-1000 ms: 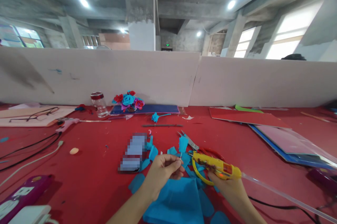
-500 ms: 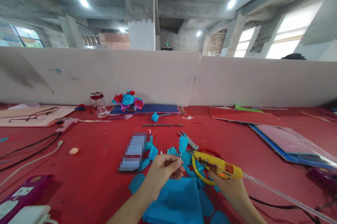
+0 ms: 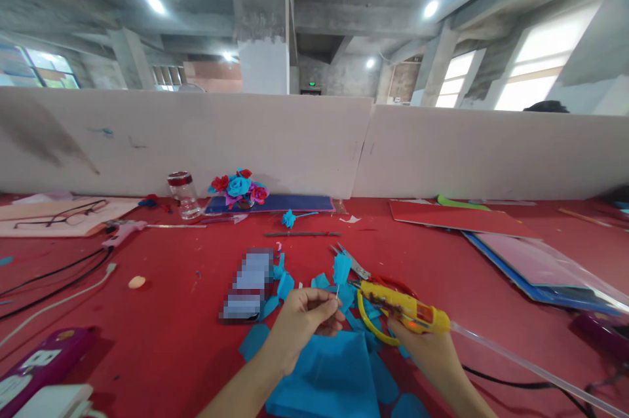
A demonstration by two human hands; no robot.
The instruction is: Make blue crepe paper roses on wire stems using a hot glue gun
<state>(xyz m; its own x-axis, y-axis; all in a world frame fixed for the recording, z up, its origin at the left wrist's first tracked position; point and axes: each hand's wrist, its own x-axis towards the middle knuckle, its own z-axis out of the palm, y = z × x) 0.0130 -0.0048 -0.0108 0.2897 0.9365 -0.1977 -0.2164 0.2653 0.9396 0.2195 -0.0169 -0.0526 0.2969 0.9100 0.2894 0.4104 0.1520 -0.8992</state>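
My left hand pinches the thin white stem of a small blue paper flower, held upright above the scattered cut pieces. In my right hand is a yellow hot glue gun, its nozzle pointing left, close beside the flower's base. A clear glue stick sticks out of the gun's rear. Behind the gun lie scissors with red and yellow handles, partly covered. A stack of blue crepe paper rests under my hands, with blue petal cutouts around it.
A phone lies left of the petals. Farther back are a paper-flower bouquet, a glass jar and a finished blue flower. A pink glue gun and a purple power strip with cables are at left; coloured sheets at right.
The glue gun in my right hand has shifted very slightly left. My left hand and the flower stay in place.
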